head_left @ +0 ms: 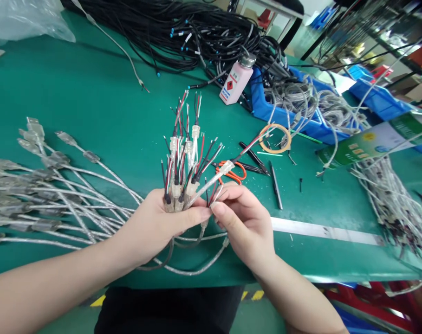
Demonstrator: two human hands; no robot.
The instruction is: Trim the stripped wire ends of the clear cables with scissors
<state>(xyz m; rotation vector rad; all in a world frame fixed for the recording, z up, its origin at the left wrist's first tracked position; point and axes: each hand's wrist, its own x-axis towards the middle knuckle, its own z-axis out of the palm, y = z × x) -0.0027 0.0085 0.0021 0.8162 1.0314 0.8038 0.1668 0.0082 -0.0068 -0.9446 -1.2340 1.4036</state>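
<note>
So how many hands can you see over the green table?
2. The left hand is around the bunch of clear cables; the right hand is just beside it, at one cable's thin wires. No others show.

Left hand (164,219) curled, right hand (249,225) pinching (thumbs (197,215) close together), bare forearms (69,273) converging

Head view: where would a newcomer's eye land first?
Probably on the cable bundle in the left hand at centre, its red, black and white wires fanning upward, while the right hand pinches thin wires beside it. Next, the pink bottle farther back, in front of the heaped black cables.
</note>
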